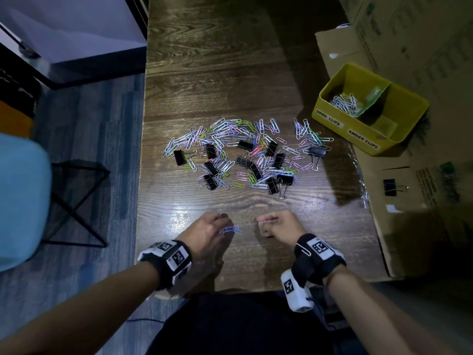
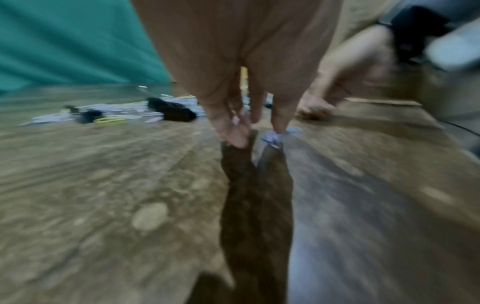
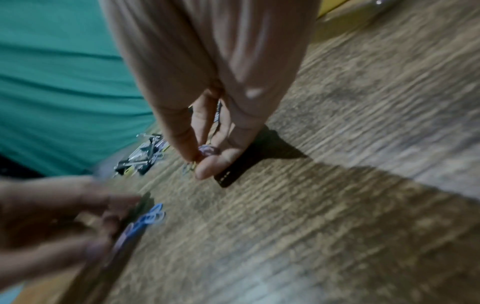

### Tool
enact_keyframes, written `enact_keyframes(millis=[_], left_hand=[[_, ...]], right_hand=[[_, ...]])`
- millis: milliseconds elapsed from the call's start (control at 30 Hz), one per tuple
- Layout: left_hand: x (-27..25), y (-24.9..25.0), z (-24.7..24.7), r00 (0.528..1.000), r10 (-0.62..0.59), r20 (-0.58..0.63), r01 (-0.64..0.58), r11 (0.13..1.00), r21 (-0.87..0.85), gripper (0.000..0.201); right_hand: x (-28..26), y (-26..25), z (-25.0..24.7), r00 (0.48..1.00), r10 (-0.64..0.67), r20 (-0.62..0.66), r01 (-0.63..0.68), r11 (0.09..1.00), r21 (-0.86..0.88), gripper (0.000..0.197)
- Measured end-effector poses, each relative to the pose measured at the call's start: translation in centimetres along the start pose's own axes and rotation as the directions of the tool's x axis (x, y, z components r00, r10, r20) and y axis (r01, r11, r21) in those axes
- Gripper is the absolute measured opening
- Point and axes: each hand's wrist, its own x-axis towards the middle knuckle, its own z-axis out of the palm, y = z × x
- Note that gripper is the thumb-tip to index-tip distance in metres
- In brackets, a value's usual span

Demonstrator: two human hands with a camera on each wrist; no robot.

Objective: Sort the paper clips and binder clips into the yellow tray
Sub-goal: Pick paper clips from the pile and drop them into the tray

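Observation:
A mixed pile of coloured paper clips [image 1: 225,139] and black binder clips [image 1: 256,170] lies mid-table. The yellow tray [image 1: 343,129] stands at the right, with compartments labelled paper clips and binder clips. Silver paper clips [image 1: 344,103] lie in its left compartment. My left hand [image 1: 225,224] [image 2: 259,131] is near the table's front edge and pinches a few blue paper clips [image 1: 230,229] [image 2: 275,136] [image 3: 153,216] against the wood. Beside it my right hand [image 1: 263,224] [image 3: 205,162] is curled, thumb and fingers pinching pale clips [image 3: 207,150]. Both wrist views are blurred.
Flattened cardboard boxes [image 1: 422,213] cover the right side, the tray resting partly on them. One binder clip [image 1: 390,187] lies on the cardboard. A silver clip [image 1: 304,249] hangs on my right wrist strap. A blue chair [image 1: 23,201] and a black frame [image 1: 76,201] stand left of the table.

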Motion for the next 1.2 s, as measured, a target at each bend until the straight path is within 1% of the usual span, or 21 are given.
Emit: enact_keyframes(millis=[33, 67, 100, 133, 233, 267, 300, 333, 367, 400, 467, 567, 633, 700, 767, 833, 900, 967, 1033, 1100, 1200], left_hand=[[-0.3, -0.2, 0.9, 0.997, -0.069, 0.020, 0.068, 0.997, 0.033, 0.022], [-0.5, -0.1, 1.5, 0.985, -0.167, 0.037, 0.164, 0.985, 0.052, 0.025], [-0.5, -0.1, 2.1, 0.970, -0.243, 0.018, 0.242, 0.969, 0.048, 0.024], [-0.5, 0.1, 2.5, 0.954, -0.299, 0.024, 0.298, 0.953, 0.053, 0.022], [-0.2, 0.9, 3.5, 0.952, -0.305, 0.011, 0.302, 0.947, 0.110, 0.026], [-0.2, 1.0, 3.5, 0.945, -0.327, 0.008, 0.324, 0.938, 0.125, 0.025], [-0.1, 1.1, 3.5, 0.939, -0.342, 0.018, 0.339, 0.935, 0.105, 0.021], [0.0, 1.3, 3.3, 0.924, -0.383, 0.019, 0.380, 0.922, 0.079, 0.018], [0.1, 1.3, 3.2, 0.905, -0.423, 0.035, 0.419, 0.904, 0.081, 0.019], [0.2, 1.5, 3.0, 0.890, -0.450, 0.067, 0.443, 0.891, 0.101, 0.022], [0.6, 1.6, 2.6, 0.878, -0.470, 0.091, 0.459, 0.881, 0.118, 0.023], [1.1, 1.6, 2.3, 0.868, -0.486, 0.105, 0.478, 0.874, 0.091, 0.017], [1.3, 1.4, 2.1, 0.852, -0.502, 0.150, 0.498, 0.865, 0.063, 0.012], [1.3, 1.0, 2.0, 0.838, -0.507, 0.204, 0.510, 0.859, 0.038, 0.015], [1.3, 0.4, 1.9, 0.843, -0.482, 0.240, 0.490, 0.871, 0.030, 0.025], [1.2, 0.2, 1.5, 0.869, -0.426, 0.253, 0.437, 0.899, 0.012, 0.028], [1.2, 0.3, 1.1, 0.904, -0.359, 0.233, 0.374, 0.927, -0.021, 0.022], [1.1, 0.7, 1.0, 0.932, -0.303, 0.197, 0.321, 0.945, -0.066, 0.019], [1.0, 1.2, 1.2, 0.949, -0.258, 0.181, 0.272, 0.961, -0.054, 0.021], [1.1, 1.6, 1.9, 0.953, -0.238, 0.186, 0.238, 0.971, 0.021, 0.022], [1.0, 2.3, 2.8, 0.938, -0.291, 0.189, 0.273, 0.955, 0.118, 0.027]], right_hand=[[0.0, -0.2, -0.1, 1.000, 0.010, 0.019, -0.011, 0.998, 0.059, 0.020], [-0.1, -0.4, -0.1, 0.999, 0.025, 0.039, -0.029, 0.993, 0.111, 0.019], [-0.2, -0.6, 0.0, 0.997, 0.042, 0.059, -0.051, 0.986, 0.159, 0.017], [-0.3, -0.7, 0.0, 0.995, 0.058, 0.078, -0.072, 0.978, 0.196, 0.017], [-0.7, -0.7, 0.4, 0.988, 0.086, 0.132, -0.118, 0.959, 0.258, 0.025], [-0.8, -0.7, 0.5, 0.986, 0.092, 0.139, -0.125, 0.958, 0.257, 0.026], [-0.9, -0.6, 0.7, 0.986, 0.094, 0.138, -0.127, 0.960, 0.251, 0.026], [-1.0, -0.6, 0.7, 0.986, 0.096, 0.133, -0.127, 0.962, 0.241, 0.026], [-1.0, -0.7, 0.8, 0.987, 0.100, 0.128, -0.128, 0.964, 0.231, 0.027], [-1.1, -0.7, 0.8, 0.987, 0.102, 0.125, -0.127, 0.967, 0.220, 0.028], [-1.1, -0.9, 0.7, 0.988, 0.101, 0.116, -0.123, 0.973, 0.198, 0.030], [-1.1, -1.1, 0.9, 0.991, 0.107, 0.083, -0.117, 0.984, 0.132, 0.034], [-1.1, -1.3, 1.2, 0.988, 0.136, 0.076, -0.141, 0.987, 0.072, 0.034], [-1.1, -1.2, 1.4, 0.982, 0.170, 0.087, -0.173, 0.984, 0.032, 0.032], [-1.3, -1.1, 1.4, 0.978, 0.187, 0.088, -0.186, 0.982, -0.019, 0.028], [-2.0, -1.1, 1.3, 0.992, 0.101, 0.078, -0.084, 0.977, -0.195, 0.021], [-2.7, -1.0, 1.5, 0.993, -0.009, 0.120, 0.053, 0.927, -0.371, 0.022], [-3.0, -0.8, 2.0, 0.990, -0.080, 0.120, 0.128, 0.871, -0.475, 0.026], [-2.8, -0.6, 2.1, 0.990, -0.102, 0.101, 0.139, 0.859, -0.492, 0.027], [-2.4, -0.3, 1.9, 0.992, -0.094, 0.086, 0.123, 0.884, -0.450, 0.027], [-2.0, 0.1, 1.4, 0.996, -0.072, 0.048, 0.086, 0.896, -0.436, 0.030]])
